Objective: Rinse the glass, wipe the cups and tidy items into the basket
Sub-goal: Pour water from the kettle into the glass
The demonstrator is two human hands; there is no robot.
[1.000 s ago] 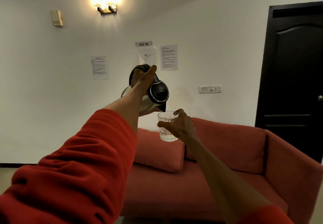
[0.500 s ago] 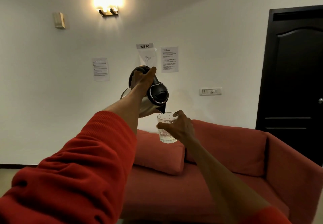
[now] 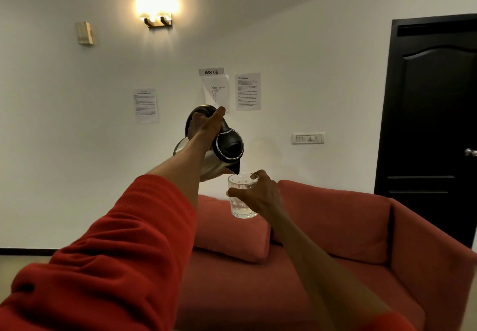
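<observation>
Left hand (image 3: 205,127) is wrapped around the black handle of a steel electric kettle with a black lid (image 3: 222,149), tipped with its spout just above the rim of a clear faceted drinking glass (image 3: 242,196). Right hand (image 3: 259,196) grips that glass, upright in the air in front of a red fabric sofa (image 3: 335,227).
</observation>
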